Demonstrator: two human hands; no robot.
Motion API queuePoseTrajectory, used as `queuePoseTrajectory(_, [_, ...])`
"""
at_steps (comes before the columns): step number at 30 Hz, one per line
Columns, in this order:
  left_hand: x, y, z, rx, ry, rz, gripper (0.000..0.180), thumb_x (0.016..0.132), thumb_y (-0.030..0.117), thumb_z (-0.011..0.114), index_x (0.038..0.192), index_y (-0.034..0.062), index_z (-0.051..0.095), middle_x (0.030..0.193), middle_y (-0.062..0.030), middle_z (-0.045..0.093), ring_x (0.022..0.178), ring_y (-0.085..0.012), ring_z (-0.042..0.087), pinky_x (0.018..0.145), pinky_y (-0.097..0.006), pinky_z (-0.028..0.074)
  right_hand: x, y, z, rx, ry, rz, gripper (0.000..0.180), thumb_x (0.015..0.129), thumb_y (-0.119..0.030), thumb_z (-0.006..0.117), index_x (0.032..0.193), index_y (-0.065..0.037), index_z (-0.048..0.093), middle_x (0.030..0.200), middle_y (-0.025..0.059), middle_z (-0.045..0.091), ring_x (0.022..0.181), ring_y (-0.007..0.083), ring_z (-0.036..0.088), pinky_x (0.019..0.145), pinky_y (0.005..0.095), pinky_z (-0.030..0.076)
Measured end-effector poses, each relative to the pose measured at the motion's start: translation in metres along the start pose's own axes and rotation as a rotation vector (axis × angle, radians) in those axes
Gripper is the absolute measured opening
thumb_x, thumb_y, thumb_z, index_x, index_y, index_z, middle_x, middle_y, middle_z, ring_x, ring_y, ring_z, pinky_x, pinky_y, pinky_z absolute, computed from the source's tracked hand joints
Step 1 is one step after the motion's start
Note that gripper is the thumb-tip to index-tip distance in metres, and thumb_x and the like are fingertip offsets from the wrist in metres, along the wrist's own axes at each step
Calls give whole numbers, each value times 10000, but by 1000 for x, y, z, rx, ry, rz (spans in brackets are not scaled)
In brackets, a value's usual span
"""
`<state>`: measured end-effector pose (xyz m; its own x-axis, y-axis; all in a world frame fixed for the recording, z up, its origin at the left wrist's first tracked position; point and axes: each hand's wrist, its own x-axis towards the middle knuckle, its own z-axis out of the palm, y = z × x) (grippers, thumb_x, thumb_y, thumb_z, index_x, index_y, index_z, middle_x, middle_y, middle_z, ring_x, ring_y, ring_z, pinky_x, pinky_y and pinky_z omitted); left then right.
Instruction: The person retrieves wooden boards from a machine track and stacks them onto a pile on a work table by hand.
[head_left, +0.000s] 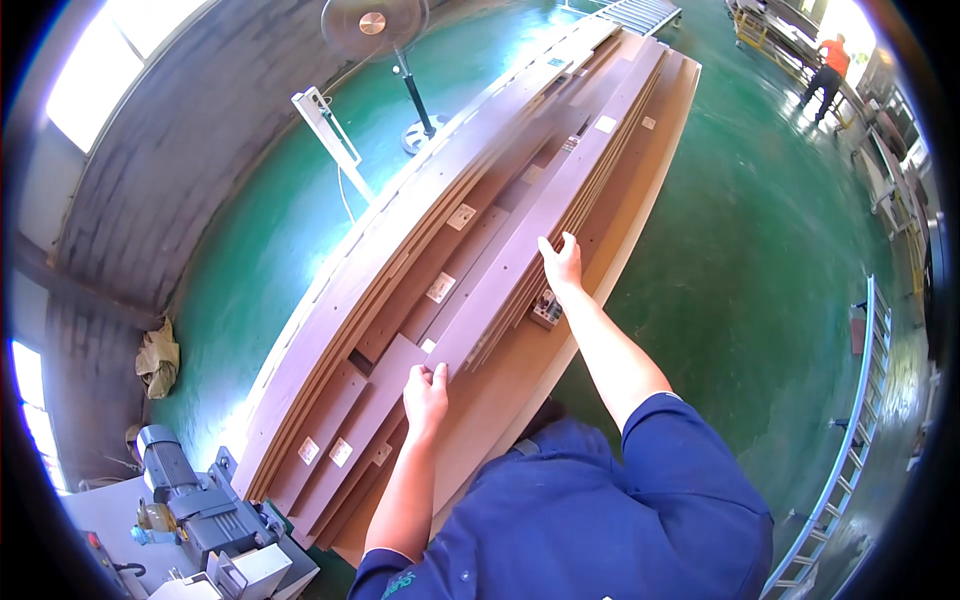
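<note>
Long, narrow mauve-brown wood panels lie in stacked rows across a low pile in front of me. My left hand (pixel 425 398) is closed at the near end of a long panel (pixel 500 290), thumb and fingers bent at its corner. Farther along the same panel, my right hand (pixel 563 264) grips its right edge, thumb on top; the fingers underneath are partly hidden. More thin panels are layered beneath that edge. Small white labels (pixel 440 287) are stuck to several panels. Below my right hand, a small printed box or label (pixel 546 308) sits beside the stack.
A wide brown base board (pixel 500 400) extends along my side of the pile. Motorised machinery (pixel 190 495) stands at lower left. Beyond the pile are a pedestal fan (pixel 415 95) and a white post (pixel 328 130). A roller conveyor (pixel 850 440) runs at right; a person (pixel 828 75) stands far off.
</note>
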<state>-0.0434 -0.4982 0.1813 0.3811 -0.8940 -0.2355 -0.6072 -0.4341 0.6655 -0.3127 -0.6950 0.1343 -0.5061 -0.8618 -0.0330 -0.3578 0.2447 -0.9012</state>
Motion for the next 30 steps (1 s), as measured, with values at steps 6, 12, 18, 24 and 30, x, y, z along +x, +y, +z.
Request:
queuePoseTrajectory(6, [7, 35, 8, 53, -36, 64, 388, 902, 329, 621, 1017, -41, 596, 924, -214, 688, 891, -358, 662, 811, -417, 499, 2, 0, 7, -43, -15, 40, 693, 841, -390, 683, 1338, 15, 420, 1301, 261, 468, 1227, 373, 468, 1037, 430, 383])
queuePoseTrajectory(12, [9, 31, 21, 128, 67, 114, 340, 903, 312, 622, 997, -15, 632, 882, -185, 695, 855, -347, 670, 783, -424, 505, 10, 8, 20, -54, 12, 48, 638, 856, -352, 651, 1337, 4, 429, 1302, 272, 461, 1222, 387, 468, 1029, 437, 391])
queuePoseTrajectory(18, [7, 45, 18, 229, 19, 69, 372, 921, 333, 577, 1089, 3, 614, 913, -212, 681, 879, -385, 651, 785, -461, 499, 11, 9, 27, -44, 125, 15, 569, 842, -289, 659, 1275, 39, 490, 1206, 305, 516, 1137, 426, 515, 980, 467, 423])
queuePoseTrajectory(24, [0, 26, 4, 305, 55, 113, 636, 928, 376, 537, 1341, -79, 371, 807, -246, 664, 762, -411, 657, 691, -496, 521, 3, -6, 38, -63, 23, -91, 399, 801, -243, 601, 1065, 57, 601, 945, 293, 644, 931, 424, 623, 846, 488, 487])
queuePoseTrajectory(30, [-34, -28, 4, -183, -125, 176, 468, 915, 437, 550, 1181, 52, 559, 1137, -221, 621, 1057, -404, 587, 883, -475, 476, 10, 8, 14, 263, -326, 82, 313, 876, -177, 594, 1093, 44, 634, 1010, 141, 655, 883, 238, 589, 805, 428, 514])
